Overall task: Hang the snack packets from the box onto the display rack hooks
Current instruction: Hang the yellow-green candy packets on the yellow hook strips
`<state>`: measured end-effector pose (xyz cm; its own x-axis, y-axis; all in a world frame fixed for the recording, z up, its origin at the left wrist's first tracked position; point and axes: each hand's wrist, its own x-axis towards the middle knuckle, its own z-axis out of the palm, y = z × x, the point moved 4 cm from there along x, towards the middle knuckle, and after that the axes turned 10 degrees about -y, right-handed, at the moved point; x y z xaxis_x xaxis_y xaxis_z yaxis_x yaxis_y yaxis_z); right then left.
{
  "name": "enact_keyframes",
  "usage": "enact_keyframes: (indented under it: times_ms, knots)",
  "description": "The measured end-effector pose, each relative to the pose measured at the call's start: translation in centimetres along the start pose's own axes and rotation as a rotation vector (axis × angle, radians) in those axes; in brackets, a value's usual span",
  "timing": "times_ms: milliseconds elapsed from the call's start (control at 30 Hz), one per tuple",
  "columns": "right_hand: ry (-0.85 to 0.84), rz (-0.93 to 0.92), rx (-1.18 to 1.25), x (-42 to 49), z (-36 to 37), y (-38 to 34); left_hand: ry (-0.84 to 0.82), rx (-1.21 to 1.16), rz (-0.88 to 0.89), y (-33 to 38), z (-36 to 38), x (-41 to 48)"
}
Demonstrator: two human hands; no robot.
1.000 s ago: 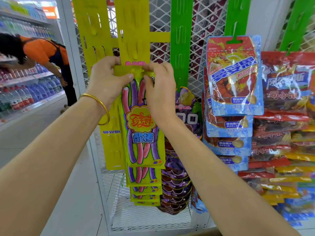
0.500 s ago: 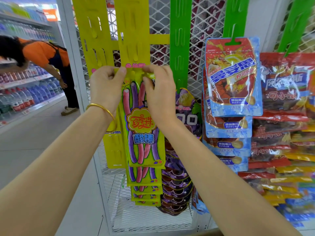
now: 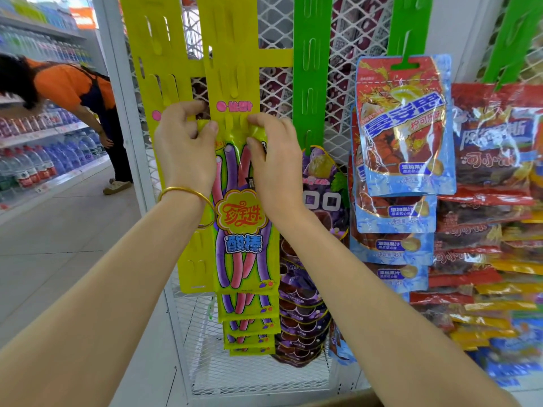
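Both hands are pinching the top edge of the snack packet (image 3: 244, 230), left hand (image 3: 185, 148) curled on its left corner and right hand (image 3: 273, 160) on its right, holding it flat against the yellow strip (image 3: 232, 54) above identical packets (image 3: 249, 327) on the wire rack (image 3: 273, 24).

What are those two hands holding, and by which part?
One yellow-green candy packet, by its top edge: the left hand pinches the top left corner, the right hand the top right corner, against the yellow hanging strip.
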<state>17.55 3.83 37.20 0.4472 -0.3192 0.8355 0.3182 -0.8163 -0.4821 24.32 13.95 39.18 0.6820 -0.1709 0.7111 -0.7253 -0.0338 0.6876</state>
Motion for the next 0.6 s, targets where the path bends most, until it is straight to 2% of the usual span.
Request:
enact_keyframes:
  times_ms: [167,433,533,600]
  knots:
    - [-0.056,0.051,-0.026,-0.7,0.0,0.5,-0.068,-0.031,0.011,-0.5,0.0,-0.3]
    - [-0.082,0.133,0.044,-1.3,-0.6,0.7,-0.128,0.089,0.027,-0.6,-0.4,-1.6]
    - [-0.102,0.149,-0.038,-2.1,-1.2,-0.1,-0.124,0.133,0.037,-0.4,-0.6,-3.2]
    - [-0.107,0.145,-0.203,-3.1,-1.8,-0.9,-0.095,0.163,0.069,-0.4,-1.1,-5.0]
